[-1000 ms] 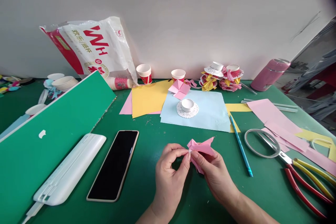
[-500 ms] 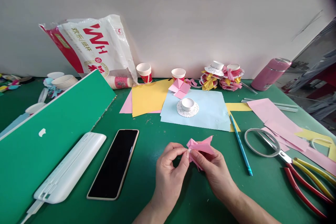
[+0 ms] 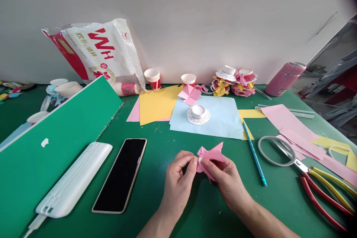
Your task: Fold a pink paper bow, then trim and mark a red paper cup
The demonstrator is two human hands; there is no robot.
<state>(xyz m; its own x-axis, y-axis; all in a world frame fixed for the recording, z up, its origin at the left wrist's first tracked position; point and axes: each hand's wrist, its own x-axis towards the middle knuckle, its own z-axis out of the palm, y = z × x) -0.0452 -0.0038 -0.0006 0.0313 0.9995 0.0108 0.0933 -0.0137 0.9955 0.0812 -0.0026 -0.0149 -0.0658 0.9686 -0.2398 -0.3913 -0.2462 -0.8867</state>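
A folded piece of pink paper [image 3: 213,154] is held between my two hands, above the green tabletop near the front. My left hand [image 3: 180,178] pinches its left edge between thumb and forefinger. Thumb and fingers of my right hand [image 3: 228,180] grip it from the other side, covering part of the folds. Beyond them, a small white paper cup piece [image 3: 198,111] with a fringed rim stands on a light blue sheet [image 3: 220,126]. Another folded pink paper [image 3: 190,95] rests at that sheet's back left edge.
To the left lie a black phone [image 3: 121,174], a white power bank [image 3: 74,178] and a slanted green board [image 3: 64,119]. On the right are a blue pencil [image 3: 255,156], tape roll [image 3: 259,145], scissors [image 3: 304,167] and pink strips [image 3: 290,122]. Paper cups [image 3: 152,79] and a pink flask [image 3: 286,79] line the back.
My left thumb and forefinger have shifted slightly along the pink paper's left edge. My right hand keeps its hold. The whole view has moved a little.
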